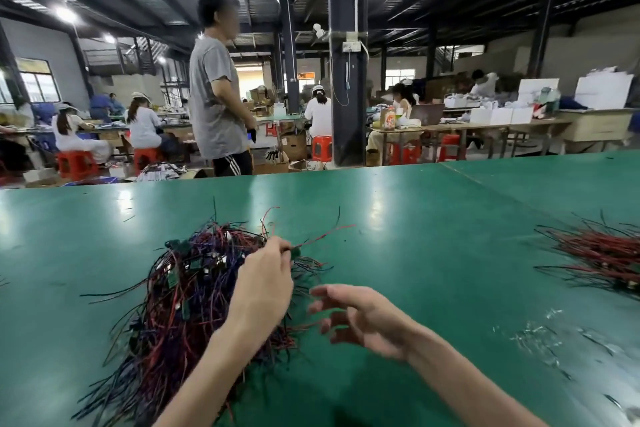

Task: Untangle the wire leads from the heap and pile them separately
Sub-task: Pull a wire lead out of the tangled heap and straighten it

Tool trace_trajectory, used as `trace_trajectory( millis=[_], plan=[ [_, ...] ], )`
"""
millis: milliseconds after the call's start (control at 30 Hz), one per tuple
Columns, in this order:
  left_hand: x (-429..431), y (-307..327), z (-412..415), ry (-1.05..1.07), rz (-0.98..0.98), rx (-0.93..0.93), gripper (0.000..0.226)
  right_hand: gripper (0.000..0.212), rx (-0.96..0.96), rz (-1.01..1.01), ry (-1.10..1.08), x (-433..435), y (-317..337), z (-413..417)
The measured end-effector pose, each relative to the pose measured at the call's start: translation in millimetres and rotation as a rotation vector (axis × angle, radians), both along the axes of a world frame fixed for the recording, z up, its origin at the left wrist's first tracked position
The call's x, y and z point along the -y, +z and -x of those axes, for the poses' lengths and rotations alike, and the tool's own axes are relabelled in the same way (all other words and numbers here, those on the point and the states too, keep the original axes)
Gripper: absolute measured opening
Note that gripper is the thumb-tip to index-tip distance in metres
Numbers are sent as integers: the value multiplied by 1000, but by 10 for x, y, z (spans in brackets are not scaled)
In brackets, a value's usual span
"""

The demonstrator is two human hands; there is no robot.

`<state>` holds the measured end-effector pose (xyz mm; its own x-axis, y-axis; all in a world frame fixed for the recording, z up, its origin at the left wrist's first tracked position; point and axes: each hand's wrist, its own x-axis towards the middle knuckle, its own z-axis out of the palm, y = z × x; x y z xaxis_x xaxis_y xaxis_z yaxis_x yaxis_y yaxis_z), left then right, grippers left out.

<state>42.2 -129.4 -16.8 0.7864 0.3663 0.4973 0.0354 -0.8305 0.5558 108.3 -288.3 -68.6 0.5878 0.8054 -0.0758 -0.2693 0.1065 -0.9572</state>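
As our left hand (266, 282) pinches one red-and-black wire lead (322, 236) at the top of the tangled heap (173, 302), our right hand (356, 319) hovers just beside it, fingers loosely spread, holding nothing. We judge snagging the main risk: a brisk pull could drag neighbouring leads out with it and strew them across the green table (433, 218), short of the sorted pile (602, 256) well apart at right. The lead's long axis runs roughly left to right, free ends pointing up-right, away from us.
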Motion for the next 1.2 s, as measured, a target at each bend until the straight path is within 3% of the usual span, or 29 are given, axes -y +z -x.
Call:
trace_trajectory(
  millis=[200,367,467,633,833,1200],
  plan=[
    [181,-728,-162,-166,-26,34,15,24,-76,-17,-258,-165,-266,-309],
    [209,-962,-164,-261,289,-74,20,10,-36,-19,-326,-103,-485,-361],
    [217,-992,-196,-292,473,-113,7,4,-6,-12,-364,-87,-523,-328],
    [186,-1069,-219,-343,729,-220,6,9,44,34,-433,-80,-534,-291],
    [205,-1062,-254,-356,890,-235,5,18,22,33,-600,-89,-518,-395],
    [361,-1099,-190,-453,1024,-317,3,19,-29,57,-944,202,-524,-775]
  ],
)
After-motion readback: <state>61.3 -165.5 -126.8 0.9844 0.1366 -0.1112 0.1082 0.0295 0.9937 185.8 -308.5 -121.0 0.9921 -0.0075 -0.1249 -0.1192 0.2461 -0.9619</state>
